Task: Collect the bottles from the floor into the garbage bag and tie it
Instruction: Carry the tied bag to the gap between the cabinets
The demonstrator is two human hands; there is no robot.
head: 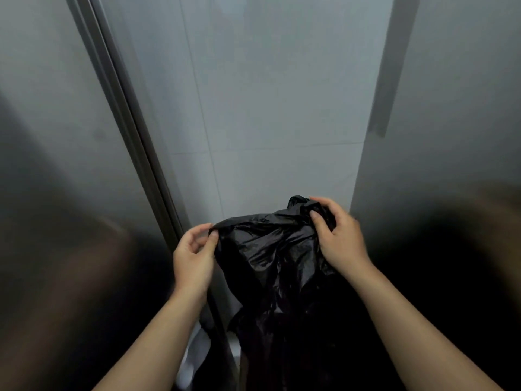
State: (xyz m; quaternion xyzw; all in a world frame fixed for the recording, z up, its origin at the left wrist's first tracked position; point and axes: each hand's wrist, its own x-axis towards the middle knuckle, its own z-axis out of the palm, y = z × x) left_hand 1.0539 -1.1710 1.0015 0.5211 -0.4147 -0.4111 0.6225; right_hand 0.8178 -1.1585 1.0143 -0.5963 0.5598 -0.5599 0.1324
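A black plastic garbage bag [270, 249] hangs crumpled in front of me, low in the middle of the head view. My left hand [193, 255] pinches the bag's left top edge between thumb and fingers. My right hand [338, 232] grips a bunched part of the bag's upper right edge. The bag's lower part drops into shadow between my forearms. No bottle shows in this view.
Pale grey tiled wall [267, 94] fills the space ahead. A metal door frame [127, 122] runs diagonally on the left, next to a grey panel. Another grey panel [451, 122] stands on the right. Something white [194, 354] lies low by my left forearm.
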